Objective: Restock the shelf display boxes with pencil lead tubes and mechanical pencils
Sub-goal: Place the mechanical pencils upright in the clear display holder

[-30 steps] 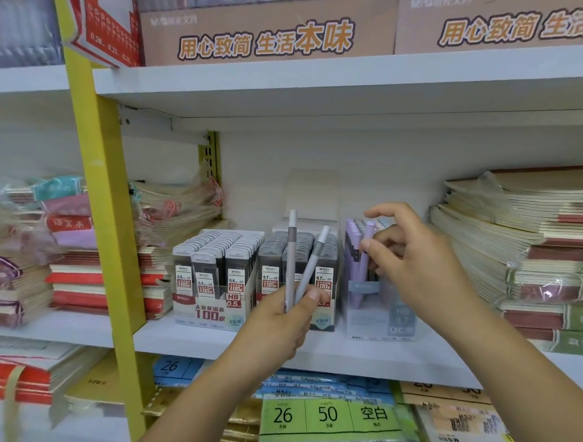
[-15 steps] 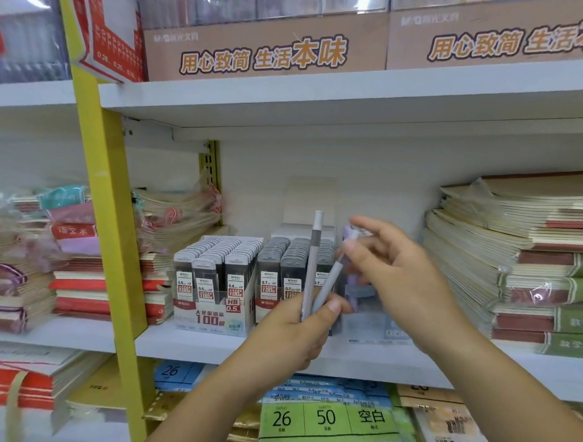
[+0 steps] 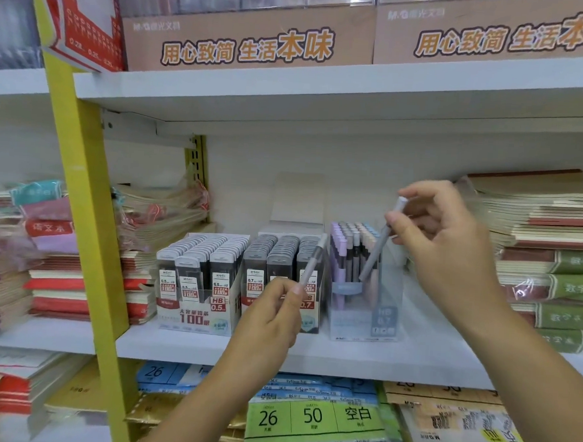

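A grey mechanical pencil (image 3: pixel 375 252) slants tip-down into a clear display box (image 3: pixel 385 313) of pastel pencils on the white shelf (image 3: pixel 411 359), pinched near its top by the right hand (image 3: pixel 444 242). The left hand (image 3: pixel 272 307) grips a second grey pencil (image 3: pixel 312 259) in front of the lead tube boxes (image 3: pixel 199 283). Stacked notebooks (image 3: pixel 551 261) sit to the right.

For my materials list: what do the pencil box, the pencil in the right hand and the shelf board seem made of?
Pencil box: clear, slightly frosted plastic; the pencils show through its wall. Pencil in the right hand: probably matte gray plastic, though blurred. Shelf board: smooth white, painted metal or laminate; cannot tell.
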